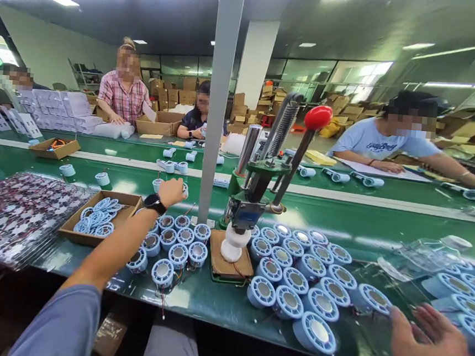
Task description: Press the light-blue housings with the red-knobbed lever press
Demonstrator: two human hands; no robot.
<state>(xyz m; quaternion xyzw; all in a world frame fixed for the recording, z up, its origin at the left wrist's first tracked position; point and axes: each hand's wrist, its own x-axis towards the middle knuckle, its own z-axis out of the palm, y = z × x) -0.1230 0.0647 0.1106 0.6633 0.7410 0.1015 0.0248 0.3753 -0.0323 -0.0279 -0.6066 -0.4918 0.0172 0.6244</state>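
My left hand (pixel 172 192) is stretched out over the green belt, its fingers curled round a small light-blue round part (pixel 185 190) that shows at its right side. My right hand (pixel 430 350) is at the lower right, fingers apart and slightly blurred, its thumb beside a light-blue round housing (pixel 372 298) at the edge of a large group. Between the hands stands a hand press (pixel 256 202) with a red knob, its white tip above a brown pad (pixel 218 254). Several housings (pixel 178 255) with wires sit left of the press.
A cardboard tray (pixel 68 234) of light-blue rings stands left, beside stacked wired boards (pixel 22 214). A grey post (pixel 219 99) rises behind the press. A clear plastic container (pixel 421 259) lies at right. Several people sit or stand across the belt.
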